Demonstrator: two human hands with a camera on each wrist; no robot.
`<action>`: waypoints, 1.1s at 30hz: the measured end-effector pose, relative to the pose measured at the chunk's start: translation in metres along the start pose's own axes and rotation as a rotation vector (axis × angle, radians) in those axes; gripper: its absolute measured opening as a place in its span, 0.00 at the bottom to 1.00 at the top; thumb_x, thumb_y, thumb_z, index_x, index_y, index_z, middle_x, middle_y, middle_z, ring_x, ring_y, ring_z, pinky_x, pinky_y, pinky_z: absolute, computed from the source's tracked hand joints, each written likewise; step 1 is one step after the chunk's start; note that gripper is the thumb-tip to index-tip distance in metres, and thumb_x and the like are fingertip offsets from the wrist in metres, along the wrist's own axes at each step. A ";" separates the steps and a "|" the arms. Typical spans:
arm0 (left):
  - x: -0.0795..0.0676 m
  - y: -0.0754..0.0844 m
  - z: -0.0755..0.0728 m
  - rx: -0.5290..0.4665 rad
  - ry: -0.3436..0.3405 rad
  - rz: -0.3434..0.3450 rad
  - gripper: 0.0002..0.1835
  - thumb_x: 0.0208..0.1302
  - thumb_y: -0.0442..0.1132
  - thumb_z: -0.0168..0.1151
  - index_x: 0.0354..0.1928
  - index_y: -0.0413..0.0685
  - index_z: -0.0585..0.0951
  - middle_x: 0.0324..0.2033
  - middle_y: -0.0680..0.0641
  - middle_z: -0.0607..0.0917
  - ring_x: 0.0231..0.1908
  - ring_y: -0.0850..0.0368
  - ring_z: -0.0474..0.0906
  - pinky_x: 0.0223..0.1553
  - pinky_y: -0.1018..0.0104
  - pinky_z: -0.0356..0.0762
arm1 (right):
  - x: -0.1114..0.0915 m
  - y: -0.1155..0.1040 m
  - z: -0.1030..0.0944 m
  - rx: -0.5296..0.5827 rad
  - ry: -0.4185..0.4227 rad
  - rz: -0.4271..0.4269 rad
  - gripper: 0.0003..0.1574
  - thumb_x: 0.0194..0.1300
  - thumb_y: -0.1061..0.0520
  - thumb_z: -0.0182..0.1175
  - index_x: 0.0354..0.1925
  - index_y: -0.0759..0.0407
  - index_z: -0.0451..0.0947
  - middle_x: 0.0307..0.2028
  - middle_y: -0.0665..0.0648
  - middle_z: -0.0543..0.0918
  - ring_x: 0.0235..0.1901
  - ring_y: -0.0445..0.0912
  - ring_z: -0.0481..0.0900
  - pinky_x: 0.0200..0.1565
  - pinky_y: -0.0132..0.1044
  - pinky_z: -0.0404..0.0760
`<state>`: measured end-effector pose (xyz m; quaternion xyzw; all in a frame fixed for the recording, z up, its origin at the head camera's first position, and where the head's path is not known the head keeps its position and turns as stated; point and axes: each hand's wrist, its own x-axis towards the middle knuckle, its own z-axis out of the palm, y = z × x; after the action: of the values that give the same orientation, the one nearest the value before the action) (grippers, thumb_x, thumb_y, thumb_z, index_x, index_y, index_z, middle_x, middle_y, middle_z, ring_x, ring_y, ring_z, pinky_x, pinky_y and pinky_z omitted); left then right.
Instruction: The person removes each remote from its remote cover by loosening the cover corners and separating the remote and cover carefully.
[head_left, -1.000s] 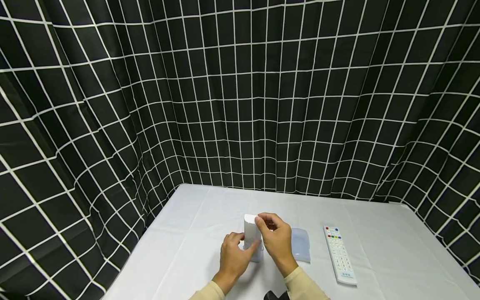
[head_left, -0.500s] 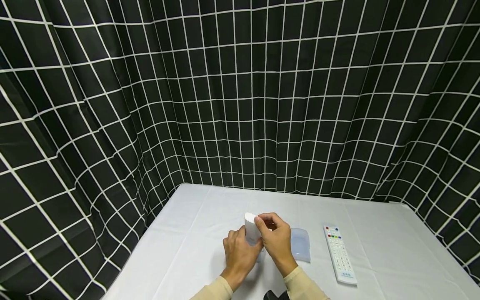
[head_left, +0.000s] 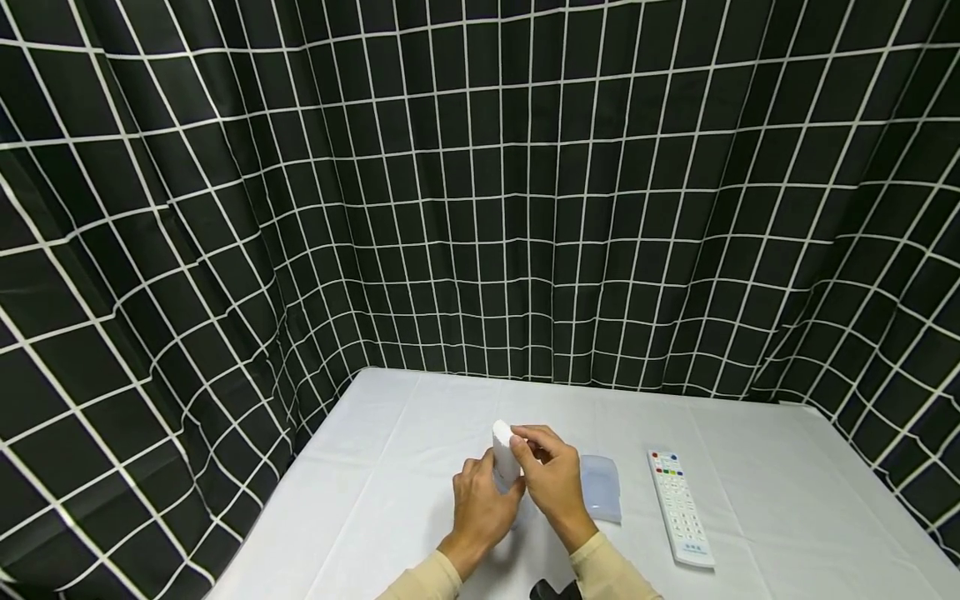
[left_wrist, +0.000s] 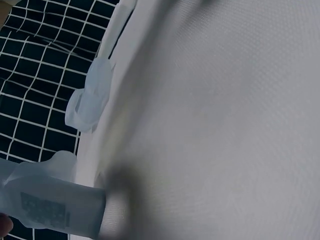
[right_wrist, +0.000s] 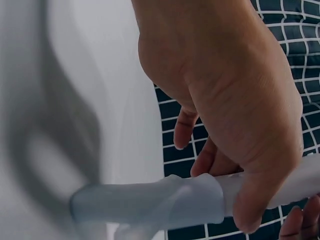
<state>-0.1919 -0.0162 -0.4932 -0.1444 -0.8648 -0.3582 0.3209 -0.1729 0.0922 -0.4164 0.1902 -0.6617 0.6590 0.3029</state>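
Both hands hold a slim white remote-like bar (head_left: 504,454), raised on end; its button side is out of view. Around its lower part fits a translucent bluish sleeve (right_wrist: 145,202), whose edge shows in the right wrist view. My left hand (head_left: 482,504) grips the sleeved lower part, thumb on the near side. With thumb and fingers my right hand (head_left: 553,483) pinches the bar near its upper end, above the sleeve. A dark printed label (left_wrist: 45,209) shows through the sleeve in the left wrist view.
Right of the hands, a second translucent bluish sleeve (head_left: 602,487) lies on the white-covered table (head_left: 390,467). Farther right lies a white remote control (head_left: 680,508) with coloured buttons. A black object (head_left: 553,590) sits at the bottom edge. A dark grid-patterned curtain (head_left: 480,208) surrounds the table.
My left hand has shifted up and right along the sleeved bar, which has turned slightly and risen a little. My right hand keeps its pinch nearly in place.
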 end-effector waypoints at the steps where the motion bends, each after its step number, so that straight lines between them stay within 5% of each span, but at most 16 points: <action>1: 0.000 0.000 0.000 -0.018 -0.020 0.003 0.28 0.51 0.43 0.73 0.50 0.31 0.78 0.38 0.41 0.85 0.37 0.51 0.77 0.38 0.52 0.70 | 0.000 0.000 0.000 -0.002 -0.006 -0.006 0.08 0.56 0.78 0.62 0.37 0.77 0.81 0.35 0.70 0.82 0.27 0.46 0.75 0.30 0.27 0.75; 13: -0.004 -0.009 -0.006 -0.201 -0.209 0.003 0.27 0.64 0.38 0.60 0.61 0.29 0.70 0.48 0.39 0.80 0.49 0.47 0.75 0.51 0.48 0.67 | 0.003 0.001 -0.005 -0.091 -0.120 0.022 0.18 0.58 0.73 0.64 0.49 0.74 0.79 0.48 0.70 0.80 0.30 0.48 0.75 0.31 0.37 0.80; 20: -0.006 -0.015 -0.005 -0.249 -0.140 0.084 0.19 0.66 0.33 0.58 0.57 0.34 0.75 0.45 0.46 0.82 0.46 0.54 0.78 0.50 0.49 0.69 | 0.003 0.010 -0.006 -0.094 -0.101 0.007 0.22 0.56 0.73 0.66 0.50 0.76 0.77 0.47 0.67 0.80 0.27 0.48 0.73 0.29 0.34 0.76; 27: -0.008 -0.020 -0.005 -0.291 -0.117 0.048 0.16 0.69 0.35 0.57 0.56 0.35 0.76 0.45 0.45 0.83 0.47 0.52 0.78 0.49 0.46 0.70 | 0.000 0.035 -0.007 -0.070 -0.069 -0.023 0.22 0.56 0.69 0.68 0.50 0.70 0.79 0.46 0.60 0.80 0.29 0.45 0.74 0.28 0.29 0.74; 33: -0.006 -0.024 -0.004 -0.353 -0.059 0.051 0.16 0.69 0.32 0.57 0.55 0.31 0.77 0.46 0.43 0.83 0.47 0.51 0.78 0.50 0.51 0.75 | 0.001 0.027 -0.006 -0.074 -0.039 -0.031 0.18 0.55 0.73 0.66 0.47 0.72 0.80 0.42 0.61 0.81 0.24 0.44 0.72 0.25 0.28 0.74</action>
<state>-0.1971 -0.0359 -0.5077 -0.2310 -0.7935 -0.4919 0.2741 -0.1902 0.0997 -0.4365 0.2021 -0.6883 0.6255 0.3069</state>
